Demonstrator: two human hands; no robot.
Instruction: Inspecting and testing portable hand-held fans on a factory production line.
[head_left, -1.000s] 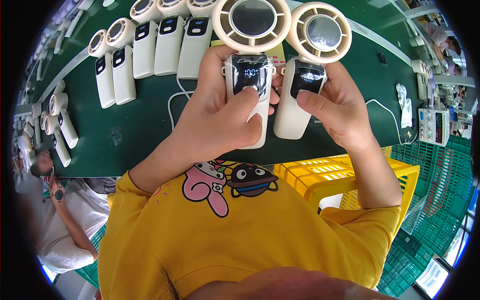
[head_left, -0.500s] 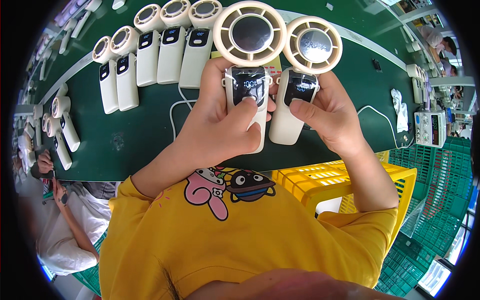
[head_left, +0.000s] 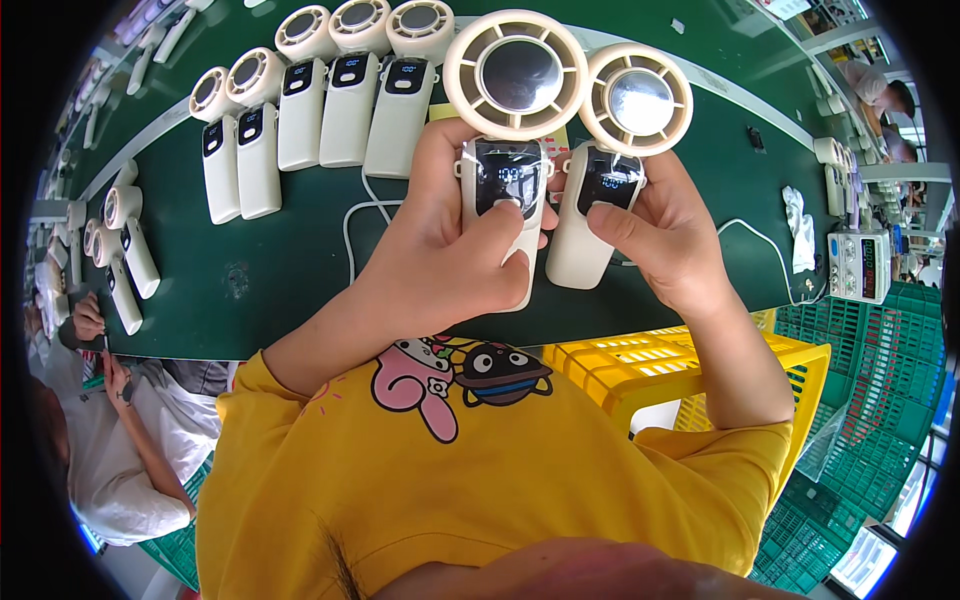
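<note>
Nearest, below the edge of the green table (head_left: 205, 290), a yellow shirt (head_left: 480, 490) is seen, with a yellow crate (head_left: 612, 395) beside it, under the right forearm.

Above the edge, a cream left fan (head_left: 508, 165) is gripped by the left hand (head_left: 440, 240), its fingers curled behind the handle and its thumb laid at the lower edge of the display. A matching right fan (head_left: 605, 175) is pinched by the right hand (head_left: 670, 240), with the thumb likewise set in front. Both fans are held side by side, heads away from the body, probably so that the two lit displays can be read together and the buttons reached by the thumbs. Whether either button is being pressed cannot be told.

Farther off, to the left, a row of five similar fans (head_left: 300, 120) is laid faces up, perhaps so that their displays are kept in sight. A white cable (head_left: 348, 235) is looped near the row.

Compared with half a second ago, both grips are unchanged; the held fans are shifted slightly rightward in the view, and the left display is shown with differently formed digits.
</note>
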